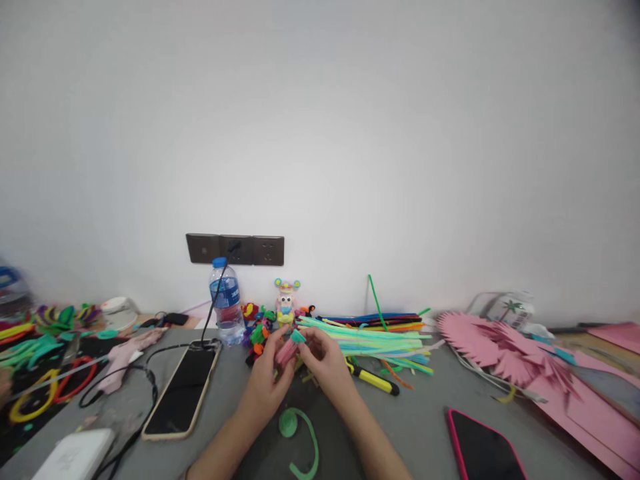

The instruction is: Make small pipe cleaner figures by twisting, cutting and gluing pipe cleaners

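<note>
Between my two hands is a small pink craft piece with a teal end [287, 349]; its exact kind is too small to tell. My left hand [271, 367] pinches the pink part. On the teal end are the fingers of my right hand [323, 360], closed around it. On the table below my wrists lies a curled light green strip [313, 440] beside a small green disc [288, 423]. Just behind my hands stands a small figurine [285, 303] with a colourful hat.
Pipe cleaners [385, 340] lie in a bundle behind a yellow box cutter [373, 379]. A water bottle [227, 307], a corded phone [183, 390] and a pink glue gun [120, 363] are leftward. Rightward are a pink-cased phone [485, 447] and cut pink paper [500, 347].
</note>
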Action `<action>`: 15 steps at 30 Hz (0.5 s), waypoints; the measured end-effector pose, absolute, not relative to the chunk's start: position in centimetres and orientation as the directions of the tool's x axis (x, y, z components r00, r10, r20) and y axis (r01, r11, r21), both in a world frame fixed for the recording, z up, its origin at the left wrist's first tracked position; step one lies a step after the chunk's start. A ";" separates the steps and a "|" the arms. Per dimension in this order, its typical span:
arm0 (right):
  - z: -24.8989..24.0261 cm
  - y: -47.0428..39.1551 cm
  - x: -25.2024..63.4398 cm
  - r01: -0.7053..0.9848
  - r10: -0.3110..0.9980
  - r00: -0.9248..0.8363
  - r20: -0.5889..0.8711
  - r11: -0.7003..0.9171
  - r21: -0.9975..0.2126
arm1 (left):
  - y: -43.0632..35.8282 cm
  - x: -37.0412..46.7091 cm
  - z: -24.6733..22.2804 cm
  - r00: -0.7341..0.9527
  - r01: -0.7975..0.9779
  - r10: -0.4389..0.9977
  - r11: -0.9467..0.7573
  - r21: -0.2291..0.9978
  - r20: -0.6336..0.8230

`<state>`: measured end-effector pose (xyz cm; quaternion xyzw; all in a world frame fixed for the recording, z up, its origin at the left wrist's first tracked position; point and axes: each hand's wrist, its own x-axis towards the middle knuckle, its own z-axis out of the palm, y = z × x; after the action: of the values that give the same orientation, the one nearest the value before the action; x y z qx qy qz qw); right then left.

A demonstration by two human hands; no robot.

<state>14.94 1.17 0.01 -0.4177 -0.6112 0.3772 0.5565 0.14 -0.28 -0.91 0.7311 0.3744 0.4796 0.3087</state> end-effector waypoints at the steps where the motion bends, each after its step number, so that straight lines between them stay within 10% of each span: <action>1: 0.0 1.2 15.0 0.100 0.929 -0.027 0.369 0.369 -0.924 | -0.3 0.2 -1.0 0.263 0.243 0.848 -0.520 0.819 0.460; 15: 0.3 1.5 15.7 -0.061 0.954 0.004 0.299 0.299 -0.952 | -0.3 0.3 -1.0 0.294 0.220 0.862 -0.480 0.849 0.412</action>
<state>15.70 1.52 0.35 -0.4016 -0.5558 0.4350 0.5836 0.29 -0.33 -1.01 0.7255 0.3728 0.4624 0.3476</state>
